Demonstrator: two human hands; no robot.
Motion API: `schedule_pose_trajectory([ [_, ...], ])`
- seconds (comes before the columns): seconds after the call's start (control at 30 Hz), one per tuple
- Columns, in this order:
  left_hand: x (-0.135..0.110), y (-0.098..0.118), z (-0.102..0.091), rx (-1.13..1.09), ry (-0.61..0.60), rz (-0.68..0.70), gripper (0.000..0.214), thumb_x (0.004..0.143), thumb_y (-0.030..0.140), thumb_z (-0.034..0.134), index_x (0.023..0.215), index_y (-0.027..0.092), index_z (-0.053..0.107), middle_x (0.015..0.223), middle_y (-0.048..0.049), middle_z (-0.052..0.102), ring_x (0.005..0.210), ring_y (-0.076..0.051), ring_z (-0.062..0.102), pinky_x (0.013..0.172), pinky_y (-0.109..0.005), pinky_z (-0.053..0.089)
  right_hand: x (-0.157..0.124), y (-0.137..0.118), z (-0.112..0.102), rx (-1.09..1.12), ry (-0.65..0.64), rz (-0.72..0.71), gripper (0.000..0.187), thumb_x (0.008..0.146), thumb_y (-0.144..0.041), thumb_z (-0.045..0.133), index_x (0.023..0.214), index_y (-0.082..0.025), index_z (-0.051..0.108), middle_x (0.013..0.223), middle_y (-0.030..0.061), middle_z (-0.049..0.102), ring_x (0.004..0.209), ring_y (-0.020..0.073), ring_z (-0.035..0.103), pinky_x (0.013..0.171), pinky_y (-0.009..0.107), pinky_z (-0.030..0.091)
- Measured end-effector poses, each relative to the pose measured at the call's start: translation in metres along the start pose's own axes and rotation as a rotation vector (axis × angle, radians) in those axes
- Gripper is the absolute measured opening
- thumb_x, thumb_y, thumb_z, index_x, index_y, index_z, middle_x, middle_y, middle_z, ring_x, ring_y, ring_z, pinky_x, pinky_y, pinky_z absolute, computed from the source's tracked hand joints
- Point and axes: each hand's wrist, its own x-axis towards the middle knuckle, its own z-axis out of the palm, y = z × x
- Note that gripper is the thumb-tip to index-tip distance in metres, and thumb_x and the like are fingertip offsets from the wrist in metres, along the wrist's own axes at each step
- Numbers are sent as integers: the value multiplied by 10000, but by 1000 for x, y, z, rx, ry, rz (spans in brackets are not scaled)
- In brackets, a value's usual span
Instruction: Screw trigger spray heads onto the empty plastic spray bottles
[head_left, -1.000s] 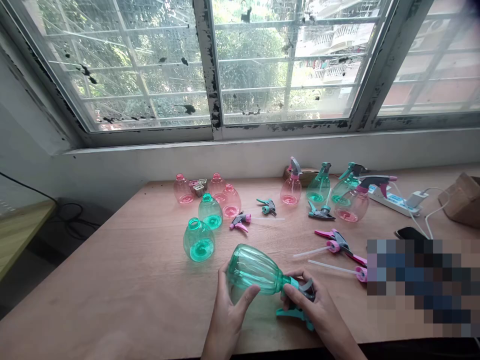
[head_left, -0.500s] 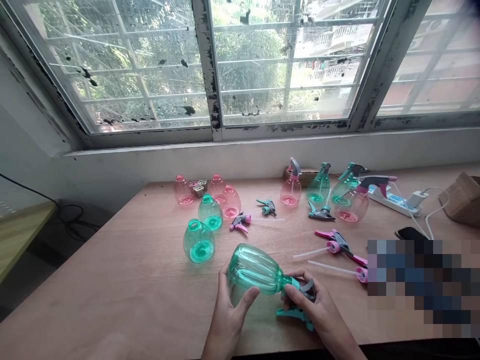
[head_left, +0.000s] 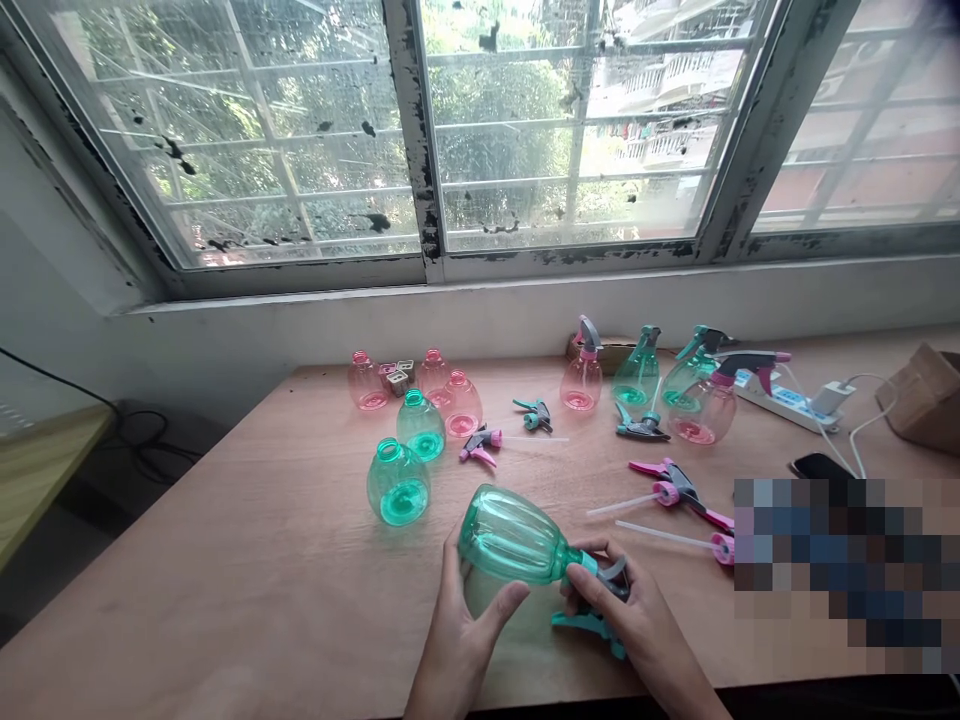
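Observation:
A clear green spray bottle (head_left: 514, 535) lies on its side in the air between my hands, its base to the left and its neck to the right. My left hand (head_left: 469, 615) cups the base from below, its fingers mostly hidden behind the bottle and its thumb off the surface. Thumb and fingers of my right hand (head_left: 626, 605) close around the teal collar (head_left: 589, 563) and grey spray head at the neck. Below that hand a teal trigger (head_left: 583, 622) shows; whether it belongs to the held head I cannot tell.
Open green bottles (head_left: 399, 485) and pink bottles (head_left: 459, 405) stand beyond my left hand. Loose sprayers lie mid-table, including a pink one (head_left: 480, 442) and a teal one (head_left: 535, 414). Assembled spray bottles (head_left: 581, 380), a power strip (head_left: 784, 400) and a phone (head_left: 821, 466) are at the back right.
The left thumb has lifted slightly away from the bottle, and the bottle has shifted a little. My right hand stays at the neck.

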Motion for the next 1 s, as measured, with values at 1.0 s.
schedule_pose_trajectory([
  [1.0,3,3,-1,-29,41,-30,784,795,408,807,1462,252,425,1419,-108,611,1405,-342,493,1193,-489,336,-1,-5,3,-20,5,-9,399,822,-526,788,999,-179,700,710,25,726,652,219,676,660,350,576],
])
